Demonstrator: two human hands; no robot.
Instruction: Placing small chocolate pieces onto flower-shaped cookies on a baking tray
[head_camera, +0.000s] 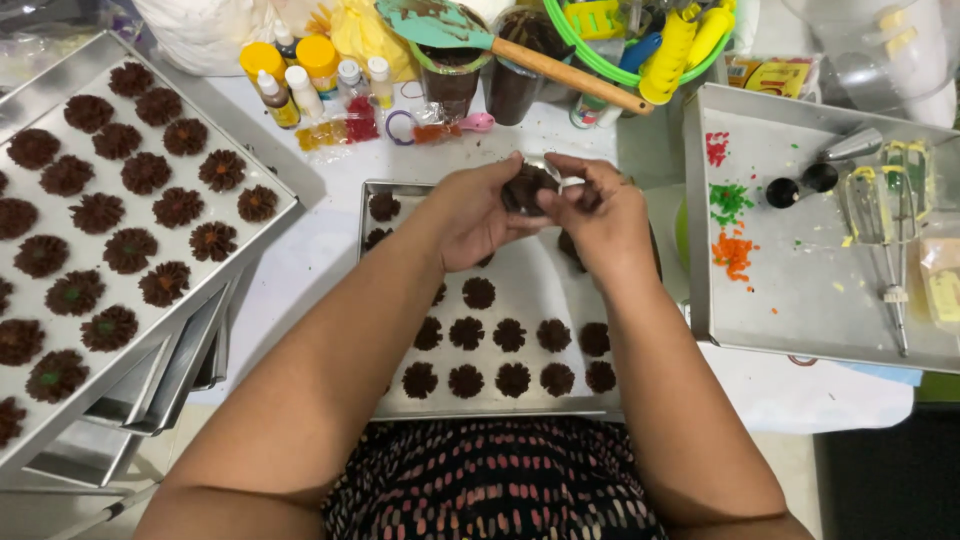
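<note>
Head: hands (545, 205) cupping dough lump (527, 187).

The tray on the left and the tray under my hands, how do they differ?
The left tray rests tilted on stacked trays; the middle tray lies flat. Left tray cookies have coloured centres; middle tray cookies look plain and smaller. Both are metal, holding brown flower-shaped cookies.

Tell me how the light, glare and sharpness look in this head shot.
Head view: even, soft indoor light, weak shadows under the forearms; mild glare on the right tray and the whisk; the left hand and right hand around the brown dough piece look slightly soft; the wide lens bends the left tray edges.
</note>
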